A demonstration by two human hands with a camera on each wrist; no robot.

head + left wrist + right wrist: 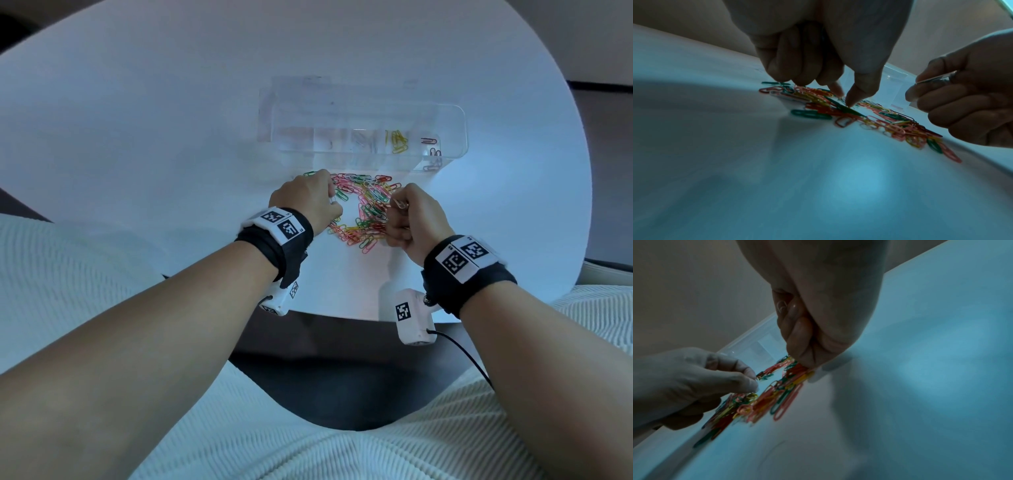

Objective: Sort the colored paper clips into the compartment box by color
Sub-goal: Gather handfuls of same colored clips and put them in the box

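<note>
A loose pile of paper clips (363, 209) in red, pink, green, yellow and white lies on the white table (171, 137). Just beyond it stands the clear compartment box (455, 120). It holds yellow clips (399, 140), dark clips (432, 150) in the right-end cell and pale clips (363, 142) in a middle cell. My left hand (334, 202) is at the pile's left edge, thumb and forefinger pinching a small white clip (757, 380). My right hand (394, 212) is a fist at the pile's right edge, gripping a silvery-white clip (935, 78) that sticks out past the thumb.
The round table's near edge (342, 313) runs just below my wrists. A white ribbed cloth (308, 452) covers my lap beneath it. A cable (469, 359) trails from the right wrist camera. The box's hinged lid (308, 89) lies open behind the box.
</note>
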